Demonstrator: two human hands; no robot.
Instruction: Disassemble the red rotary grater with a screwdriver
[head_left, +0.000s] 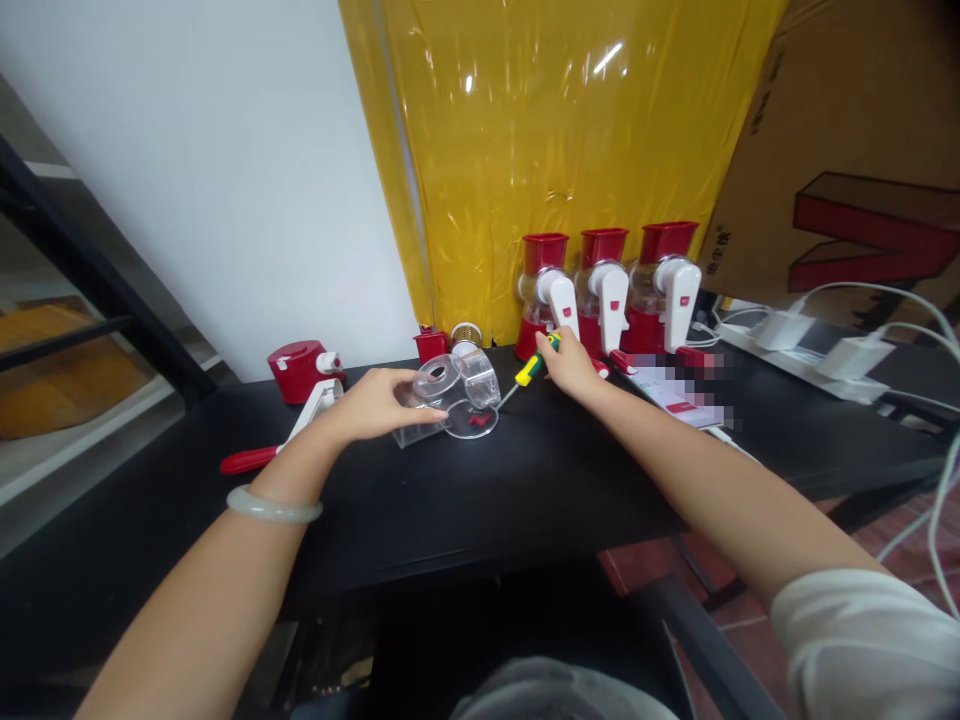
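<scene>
My left hand [386, 405] grips a clear plastic grater body [480, 385] on the black table, thumb along its near side and fingers behind. A red mark shows on the body's round end. My right hand [566, 362] is closed around the green and yellow handle of a screwdriver [531, 367]. Its metal shaft slants down to the left, with the tip near the right edge of the clear body; whether it touches, I cannot tell. Behind the body are a red hopper piece [432, 346] and a metal drum [466, 338].
Three assembled red and white rotary graters [613, 295] line the back right. A red base [296, 370] and a white crank with red handle [251, 460] lie at left. A phone [679, 395] and a power strip [814, 350] with cables occupy the right of the table [480, 510].
</scene>
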